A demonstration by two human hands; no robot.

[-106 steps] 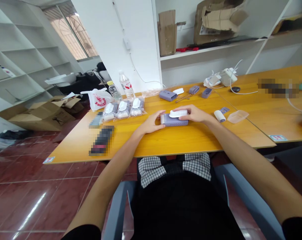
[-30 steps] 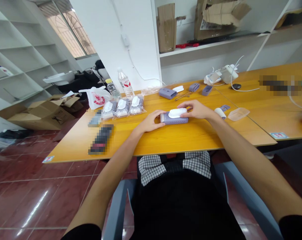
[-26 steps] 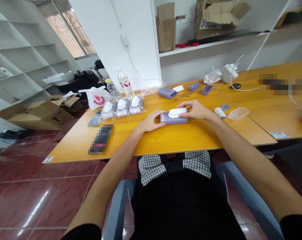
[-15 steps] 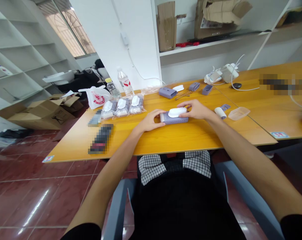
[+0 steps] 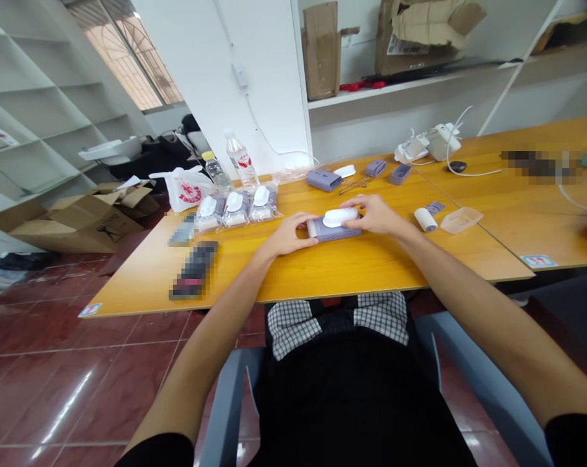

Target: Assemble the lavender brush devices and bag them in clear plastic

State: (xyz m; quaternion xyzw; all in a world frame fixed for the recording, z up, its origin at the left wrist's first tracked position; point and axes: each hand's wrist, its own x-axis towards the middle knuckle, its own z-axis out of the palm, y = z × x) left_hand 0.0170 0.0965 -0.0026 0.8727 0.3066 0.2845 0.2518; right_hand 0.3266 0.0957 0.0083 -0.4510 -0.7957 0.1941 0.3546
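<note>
A purple oblong case (image 5: 333, 231) lies on the wooden table (image 5: 351, 266) in front of me, with a white brush head (image 5: 340, 216) resting on top of it. My left hand (image 5: 287, 235) is closed round the case's left end. At the right end my right hand (image 5: 377, 216) pinches the white brush head against the case. Both forearms reach forward from a grey chair.
Three bagged sets (image 5: 235, 208) lie at the back left beside two water bottles (image 5: 239, 157) and a white plastic bag (image 5: 188, 190). More purple parts (image 5: 325, 179) sit behind. A white roller (image 5: 423, 219) and clear tray (image 5: 461, 220) lie to the right. Cardboard boxes (image 5: 74, 220) rest on the floor.
Both hands have stayed on the purple case and white brush head, with only slight finger shifts. The view has drifted a little.
</note>
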